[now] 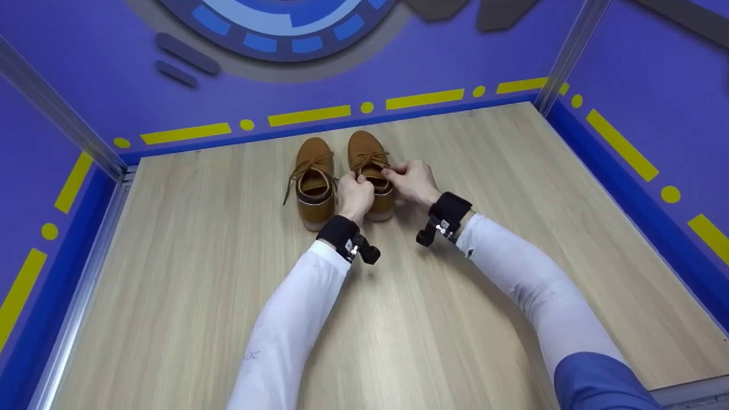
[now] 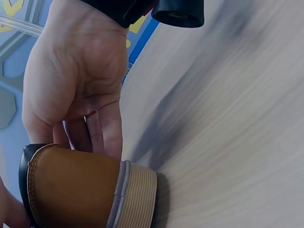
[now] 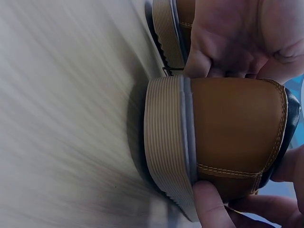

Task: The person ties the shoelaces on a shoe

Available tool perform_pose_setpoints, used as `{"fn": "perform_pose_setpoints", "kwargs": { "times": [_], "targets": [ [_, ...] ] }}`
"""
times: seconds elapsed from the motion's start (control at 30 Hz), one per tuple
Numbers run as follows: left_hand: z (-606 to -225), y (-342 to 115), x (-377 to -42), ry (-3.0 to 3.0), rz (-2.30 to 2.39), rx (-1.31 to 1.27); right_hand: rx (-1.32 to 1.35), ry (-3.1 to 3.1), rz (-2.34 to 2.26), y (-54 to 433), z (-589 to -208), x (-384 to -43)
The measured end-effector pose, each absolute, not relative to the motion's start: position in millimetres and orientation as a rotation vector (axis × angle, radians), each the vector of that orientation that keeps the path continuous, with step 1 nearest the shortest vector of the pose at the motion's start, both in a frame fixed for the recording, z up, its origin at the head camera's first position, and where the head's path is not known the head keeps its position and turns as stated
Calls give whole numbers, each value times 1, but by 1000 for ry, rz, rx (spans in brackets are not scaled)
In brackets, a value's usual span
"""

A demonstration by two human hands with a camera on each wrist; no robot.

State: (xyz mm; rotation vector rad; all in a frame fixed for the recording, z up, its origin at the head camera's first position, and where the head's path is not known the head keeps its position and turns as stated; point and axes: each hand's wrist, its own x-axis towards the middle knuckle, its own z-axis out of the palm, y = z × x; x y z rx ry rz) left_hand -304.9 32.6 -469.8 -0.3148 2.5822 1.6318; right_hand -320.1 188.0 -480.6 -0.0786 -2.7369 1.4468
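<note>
Two brown lace-up shoes stand side by side, toes toward the back wall: a left shoe (image 1: 314,152) and a right shoe (image 1: 363,146). Both hands are at the right shoe's ankle opening. My left hand (image 1: 356,196) grips the collar's left side, its fingers reaching down between the shoes. On the opposite side, my right hand (image 1: 414,181) pinches the collar between thumb and fingers. The right wrist view shows the right shoe's heel (image 3: 232,123) and ribbed sole on the floor, with one right-hand finger against its side. Brown laces (image 1: 370,159) lie across the right shoe's front.
The shoes rest on a light wood-grain board (image 1: 199,273). Blue-purple panels with yellow markings (image 1: 310,115) stand at the back and sides. A loose lace end (image 1: 288,191) hangs beside the left shoe. Black camera straps (image 1: 451,210) circle both wrists.
</note>
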Motion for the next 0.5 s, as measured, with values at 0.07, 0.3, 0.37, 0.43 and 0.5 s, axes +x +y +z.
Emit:
{"fn": "perform_pose_setpoints", "kwargs": {
  "times": [0.07, 0.3, 0.37, 0.43, 0.5],
  "targets": [
    [-471, 32, -306, 2578, 1634, -326, -79, -2739, 1459, 188, -481, -320],
    [-474, 31, -308, 2579, 1635, -312, -71, -2750, 1506, 190, -481, -321],
    [-473, 31, -307, 2575, 1654, -280, -67, -2743, 1528, 192, -481, -321],
    [-471, 29, -305, 2562, 1670, -248, -60, -2741, 1539, 194, -481, -321],
    [-467, 26, -302, 2543, 1678, -202, -46, -2744, 1557, 197, -481, -320]
  ]
}}
